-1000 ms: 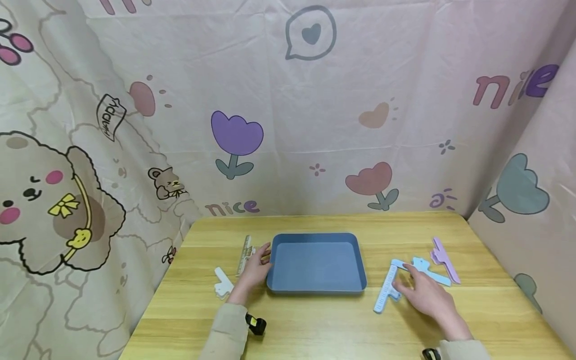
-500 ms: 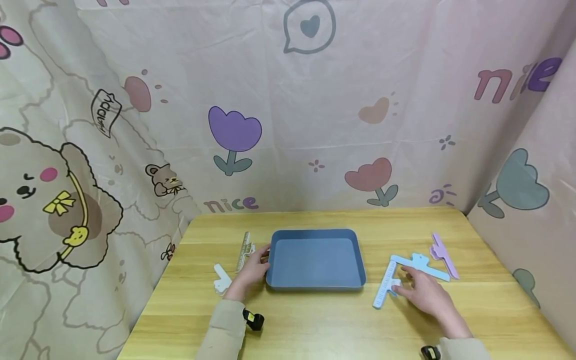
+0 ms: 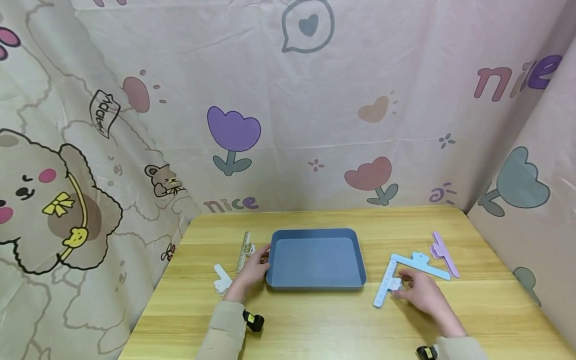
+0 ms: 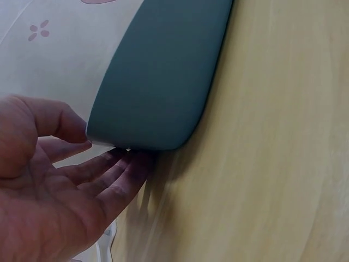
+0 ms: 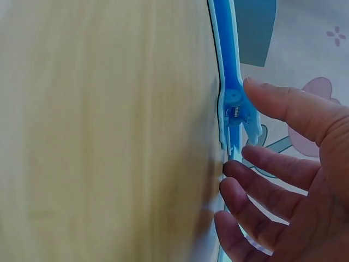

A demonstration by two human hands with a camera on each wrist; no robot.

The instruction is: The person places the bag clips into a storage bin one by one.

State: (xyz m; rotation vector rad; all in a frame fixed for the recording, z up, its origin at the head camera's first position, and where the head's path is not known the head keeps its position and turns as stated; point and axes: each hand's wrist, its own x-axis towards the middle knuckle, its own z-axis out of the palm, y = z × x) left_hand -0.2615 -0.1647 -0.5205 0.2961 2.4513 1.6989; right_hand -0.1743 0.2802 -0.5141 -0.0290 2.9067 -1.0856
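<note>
Head view shows the left hand point(image 3: 253, 270) at the left end of the tray point(image 3: 317, 262), fingers relaxed against it. Right of the tray, the nearer blue clip point(image 3: 384, 286) lies on the bench point(image 3: 315, 325) — the right hand point(image 3: 423, 292) beside it, thumb and fingers apart.

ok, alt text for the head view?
A person's left hand touches the left end of a slate-blue tray on a table; the right hand is at a light-blue ruler clip. Plain light-blue clip and purple clip lie right, white clip and clear ruler clip left.
</note>
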